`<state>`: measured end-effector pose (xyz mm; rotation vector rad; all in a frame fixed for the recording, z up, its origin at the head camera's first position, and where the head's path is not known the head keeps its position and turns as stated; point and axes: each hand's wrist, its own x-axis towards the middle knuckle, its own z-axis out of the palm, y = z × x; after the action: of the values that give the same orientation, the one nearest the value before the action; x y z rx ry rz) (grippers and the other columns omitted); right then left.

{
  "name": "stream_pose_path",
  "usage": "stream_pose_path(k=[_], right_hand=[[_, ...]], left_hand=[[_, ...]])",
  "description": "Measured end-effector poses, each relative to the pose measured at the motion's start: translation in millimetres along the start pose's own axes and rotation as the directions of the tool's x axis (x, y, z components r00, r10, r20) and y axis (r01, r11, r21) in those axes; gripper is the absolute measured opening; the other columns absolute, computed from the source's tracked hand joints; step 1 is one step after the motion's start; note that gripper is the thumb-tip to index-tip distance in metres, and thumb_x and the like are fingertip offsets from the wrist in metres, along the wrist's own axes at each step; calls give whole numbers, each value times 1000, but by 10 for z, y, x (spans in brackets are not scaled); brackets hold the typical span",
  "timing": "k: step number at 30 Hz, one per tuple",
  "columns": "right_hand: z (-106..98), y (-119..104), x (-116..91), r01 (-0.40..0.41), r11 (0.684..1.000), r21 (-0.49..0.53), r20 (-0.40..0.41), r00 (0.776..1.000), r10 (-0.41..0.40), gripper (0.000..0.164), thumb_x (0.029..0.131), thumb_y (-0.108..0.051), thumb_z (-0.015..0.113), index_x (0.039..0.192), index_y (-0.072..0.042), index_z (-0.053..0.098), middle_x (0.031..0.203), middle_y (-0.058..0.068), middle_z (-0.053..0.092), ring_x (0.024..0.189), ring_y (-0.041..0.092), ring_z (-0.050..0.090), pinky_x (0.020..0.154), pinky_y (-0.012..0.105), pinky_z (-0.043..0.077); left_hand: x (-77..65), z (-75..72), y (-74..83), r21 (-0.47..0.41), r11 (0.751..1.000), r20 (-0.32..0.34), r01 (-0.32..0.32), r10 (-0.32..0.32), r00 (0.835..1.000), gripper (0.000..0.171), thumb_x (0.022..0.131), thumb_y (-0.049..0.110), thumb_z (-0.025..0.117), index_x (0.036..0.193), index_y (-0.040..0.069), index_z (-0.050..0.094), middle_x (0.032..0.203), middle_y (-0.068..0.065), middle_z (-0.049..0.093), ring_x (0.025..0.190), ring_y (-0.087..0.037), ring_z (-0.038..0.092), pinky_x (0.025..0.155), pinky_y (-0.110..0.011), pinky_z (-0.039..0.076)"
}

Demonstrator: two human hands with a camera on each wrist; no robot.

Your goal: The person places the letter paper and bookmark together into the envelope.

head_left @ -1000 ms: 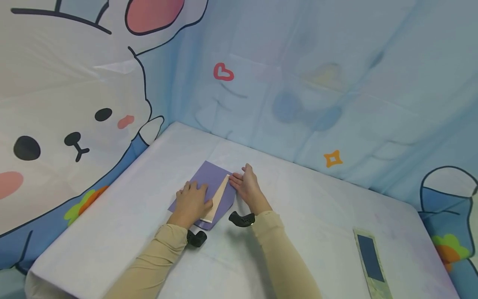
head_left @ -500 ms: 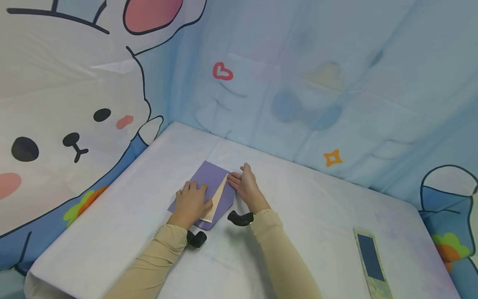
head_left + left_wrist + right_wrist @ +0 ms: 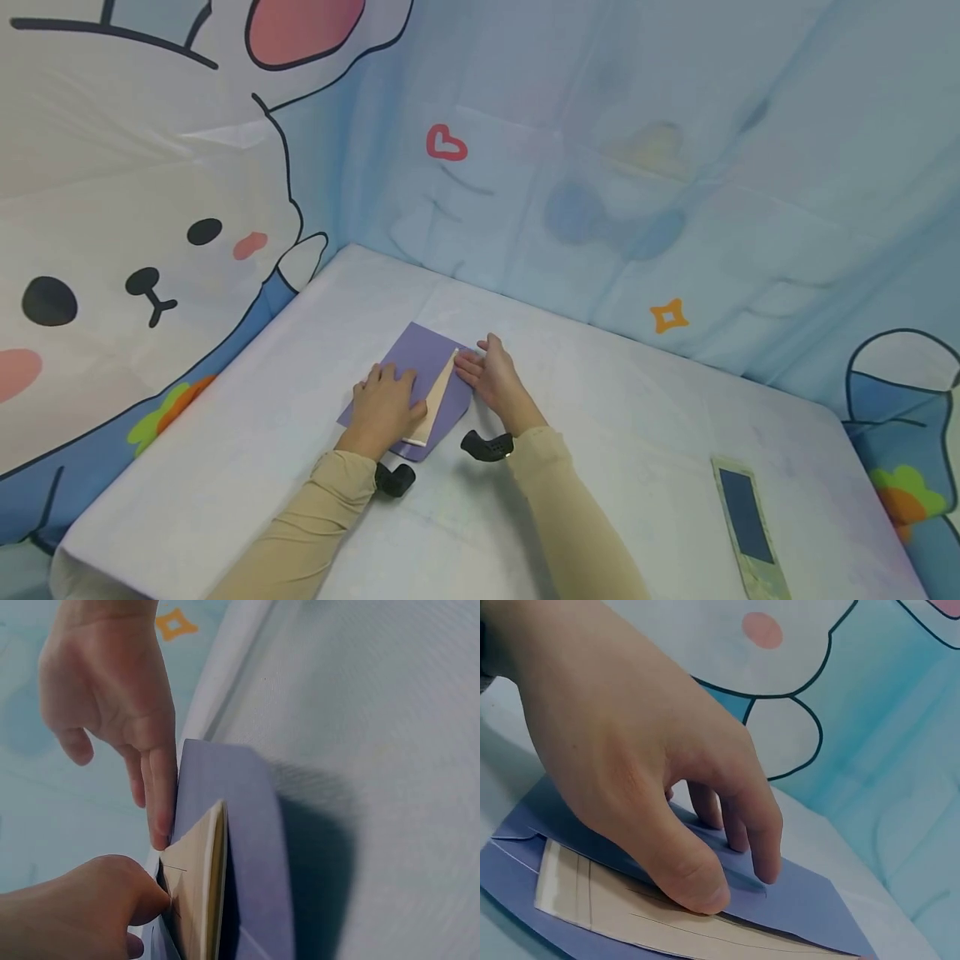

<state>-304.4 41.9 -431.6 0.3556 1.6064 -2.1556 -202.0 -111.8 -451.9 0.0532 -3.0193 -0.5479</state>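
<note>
A purple envelope point(image 3: 416, 346) lies on the white-covered table, its flap unfolded toward the right. Folded cream paper point(image 3: 438, 400) sticks out of its opening; the left wrist view shows the cream paper point(image 3: 196, 877) as a thick fold with thin printed lines. My left hand point(image 3: 382, 408) spreads over the envelope, fingertips resting on its body. In the right wrist view, the thumb of that left hand point(image 3: 645, 765) lies against the cream paper point(image 3: 615, 896) at the opening's edge. My right hand point(image 3: 493, 379) holds its fingers nearly straight, fingertips right at the paper's far end.
A long, pale green item with a dark blue panel point(image 3: 745, 512) lies at the right of the table point(image 3: 622, 467). Black wrist cameras point(image 3: 395, 479) sit by both sleeves. A blue curtain point(image 3: 600, 167) with cartoon prints hangs behind and to the left.
My right fingertips have shifted slightly left along the end of the cream paper. The left hand and the envelope stay in place.
</note>
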Motion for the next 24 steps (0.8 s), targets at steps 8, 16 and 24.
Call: stream_pose_path(k=[8, 16, 24], right_hand=[[-74, 65, -121, -68, 995, -67, 31, 997, 70, 62, 102, -41, 22, 144, 5, 29, 139, 27, 45, 128, 33, 49, 106, 38, 40], [-123, 157, -226, -48, 995, -92, 114, 992, 58, 65, 103, -40, 19, 143, 11, 27, 143, 27, 41, 134, 32, 43, 111, 39, 34], [-165, 229, -334, -45, 995, -88, 159, 986, 59, 65, 103, -40, 20, 143, 11, 27, 144, 25, 40, 135, 32, 42, 111, 39, 34]], left_hand=[[-9, -1, 7, 17, 1000, -23, 1, -1, 1000, 49, 89, 39, 58, 130, 13, 56, 134, -19, 51, 129, -41, 41, 93, -60, 40], [-5, 14, -3, 13, 1000, -16, 5, -5, 1000, 49, 88, 39, 58, 130, 13, 56, 133, -18, 51, 129, -40, 41, 93, -59, 40], [-3, -4, 5, 7, 1000, -12, 6, -6, 1000, 49, 88, 39, 58, 130, 14, 56, 132, -18, 52, 129, -40, 41, 93, -59, 40]])
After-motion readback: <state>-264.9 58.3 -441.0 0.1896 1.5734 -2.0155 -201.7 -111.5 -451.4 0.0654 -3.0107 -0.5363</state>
